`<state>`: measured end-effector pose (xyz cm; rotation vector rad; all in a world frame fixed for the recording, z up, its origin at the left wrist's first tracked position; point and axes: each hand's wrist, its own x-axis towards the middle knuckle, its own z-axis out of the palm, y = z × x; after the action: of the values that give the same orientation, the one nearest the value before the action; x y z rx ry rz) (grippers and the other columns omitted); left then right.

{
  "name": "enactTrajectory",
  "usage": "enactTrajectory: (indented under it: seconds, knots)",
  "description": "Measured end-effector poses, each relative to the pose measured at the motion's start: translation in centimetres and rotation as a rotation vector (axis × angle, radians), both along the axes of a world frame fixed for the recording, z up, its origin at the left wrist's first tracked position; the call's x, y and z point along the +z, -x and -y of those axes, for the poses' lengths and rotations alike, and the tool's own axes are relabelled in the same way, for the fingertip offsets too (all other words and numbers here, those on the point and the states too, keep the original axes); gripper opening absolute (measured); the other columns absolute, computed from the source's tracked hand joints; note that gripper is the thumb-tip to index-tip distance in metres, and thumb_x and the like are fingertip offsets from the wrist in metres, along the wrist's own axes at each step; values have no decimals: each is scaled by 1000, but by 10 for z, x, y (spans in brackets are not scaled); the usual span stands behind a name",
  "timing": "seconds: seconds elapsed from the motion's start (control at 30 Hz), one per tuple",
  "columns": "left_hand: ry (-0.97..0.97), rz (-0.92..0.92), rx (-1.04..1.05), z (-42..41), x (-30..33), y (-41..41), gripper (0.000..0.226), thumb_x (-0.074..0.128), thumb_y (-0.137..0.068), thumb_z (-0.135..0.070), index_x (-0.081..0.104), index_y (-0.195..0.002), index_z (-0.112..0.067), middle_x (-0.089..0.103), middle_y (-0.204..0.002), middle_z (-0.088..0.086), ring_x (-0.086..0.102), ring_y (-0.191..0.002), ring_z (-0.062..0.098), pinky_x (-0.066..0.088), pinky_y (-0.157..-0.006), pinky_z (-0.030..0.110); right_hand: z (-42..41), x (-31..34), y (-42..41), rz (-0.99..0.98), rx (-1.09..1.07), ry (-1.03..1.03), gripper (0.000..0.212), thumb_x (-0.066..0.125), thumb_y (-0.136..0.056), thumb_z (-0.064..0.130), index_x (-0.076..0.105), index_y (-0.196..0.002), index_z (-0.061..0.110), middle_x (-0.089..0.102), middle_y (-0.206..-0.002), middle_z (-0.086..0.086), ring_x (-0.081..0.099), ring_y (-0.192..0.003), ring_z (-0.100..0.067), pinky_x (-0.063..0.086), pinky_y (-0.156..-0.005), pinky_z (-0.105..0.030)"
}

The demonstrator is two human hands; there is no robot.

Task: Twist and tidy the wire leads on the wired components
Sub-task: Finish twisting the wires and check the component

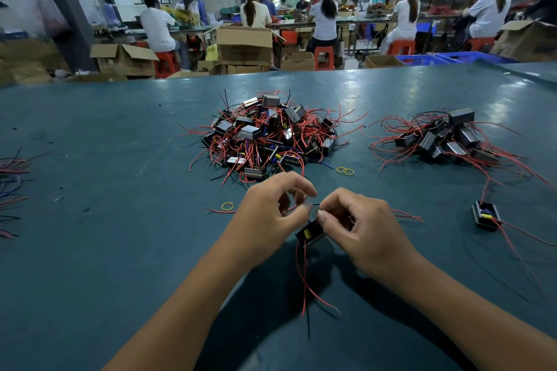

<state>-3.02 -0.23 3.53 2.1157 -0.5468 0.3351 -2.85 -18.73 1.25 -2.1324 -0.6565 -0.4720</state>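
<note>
A small black wired component (309,233) with a yellow part sits between my hands, just above the teal table (120,250). My right hand (358,229) grips it with curled fingers. My left hand (271,217) pinches its thin leads at the top with fingertips. Its red and black leads (306,280) hang down toward me; other red leads stick out right past my right hand. A big pile of like components (265,135) with tangled red wires lies just beyond my hands.
A smaller pile of components (449,138) lies at right, and a single component (486,215) sits nearer at far right. Yellow rubber bands (345,171) and one more band (227,206) lie on the table. Loose wires (12,178) lie at the left edge. Seated workers and cardboard boxes fill the background.
</note>
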Motion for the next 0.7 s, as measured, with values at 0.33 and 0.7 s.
enactTrajectory:
  seconds: [0.33,0.7]
  knots:
    - [-353,363,-67,-17,0,-9,9,75,-86,-28,76,-88,-20,62,-91,-6,59,-85,17,52,-67,42,2,3,1,-66,114,-42,12,69,-89,10,65,-81,17,64,-66,15,57,-59,-8,42,-57,-18]
    - [-381,381,-102,-15,0,-7,16,67,-92,-33,72,-88,-19,61,-88,-7,57,-82,15,51,-65,41,3,4,2,-49,131,-26,7,66,-88,11,65,-82,15,61,-64,13,55,-59,-8,42,-57,-19]
